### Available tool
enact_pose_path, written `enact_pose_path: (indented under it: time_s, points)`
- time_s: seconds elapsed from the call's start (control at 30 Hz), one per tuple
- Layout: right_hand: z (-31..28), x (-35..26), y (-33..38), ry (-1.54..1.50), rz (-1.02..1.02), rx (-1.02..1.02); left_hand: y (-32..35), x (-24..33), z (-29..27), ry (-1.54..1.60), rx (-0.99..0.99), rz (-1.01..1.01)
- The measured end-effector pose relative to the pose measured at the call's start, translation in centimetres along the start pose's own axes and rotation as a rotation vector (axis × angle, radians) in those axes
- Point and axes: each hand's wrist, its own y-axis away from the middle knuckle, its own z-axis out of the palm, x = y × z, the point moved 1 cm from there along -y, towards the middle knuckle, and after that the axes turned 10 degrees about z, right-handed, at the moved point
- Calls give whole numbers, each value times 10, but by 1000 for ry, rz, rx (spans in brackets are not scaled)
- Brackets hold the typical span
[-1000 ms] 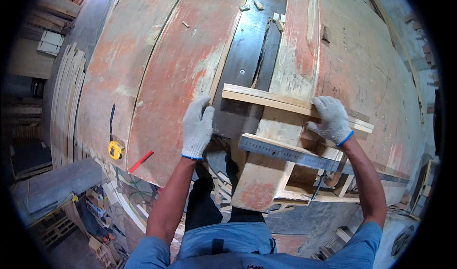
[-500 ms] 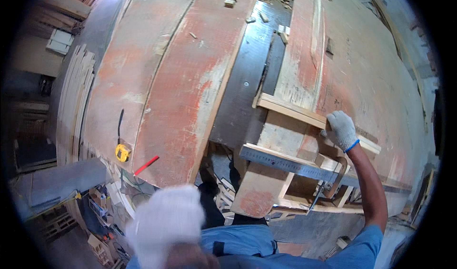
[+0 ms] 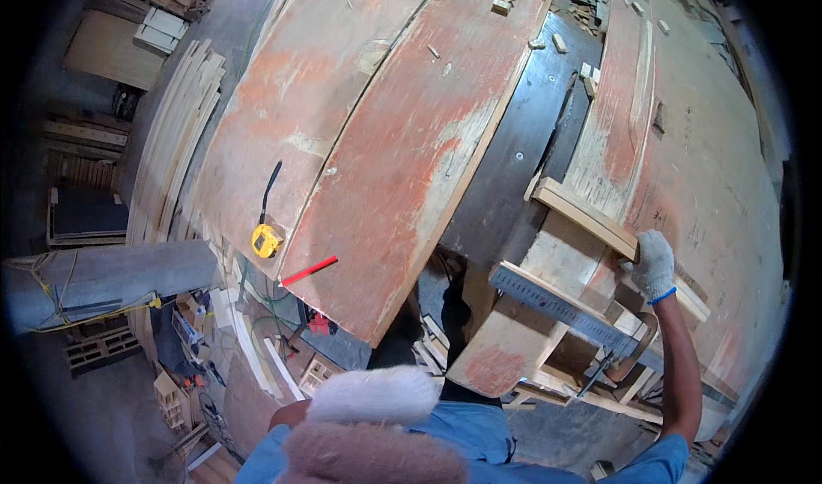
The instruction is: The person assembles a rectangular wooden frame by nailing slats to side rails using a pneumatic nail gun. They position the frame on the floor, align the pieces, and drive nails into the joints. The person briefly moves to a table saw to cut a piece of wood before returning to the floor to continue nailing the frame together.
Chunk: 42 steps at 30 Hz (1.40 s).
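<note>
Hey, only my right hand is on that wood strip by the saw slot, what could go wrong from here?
1. The right hand alone holds the strip; with the left hand pulled back near the camera, the strip might pivot or slide.
2. The strip's end lies close to the blade slot, so a slip could carry the fingers toward it.
3. The red pencil lies at the board edge and may roll off.

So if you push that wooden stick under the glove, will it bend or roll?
Probably neither. The wood strip looks straight and square-edged, so it should stay stiff and slide, not roll. The gloved right hand presses one end; pushed there alone, it might pivot.
</note>
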Motion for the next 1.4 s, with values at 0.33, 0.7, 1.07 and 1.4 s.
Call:
enact_pose_path:
  time_s: [0.33,0.7,1.07,1.4]
  points:
    - [3,-10,-15,-6,-60,3,101,-192,-36,834,924,-979]
    - [1,-15,-11,79,36,-81,136,-223,-42,763,739,-1072]
    - [-12,-31,-22,167,73,-162,134,-222,-50,747,641,-1067]
    - [-14,-23,-18,76,8,-112,92,-168,-16,19,316,-1065]
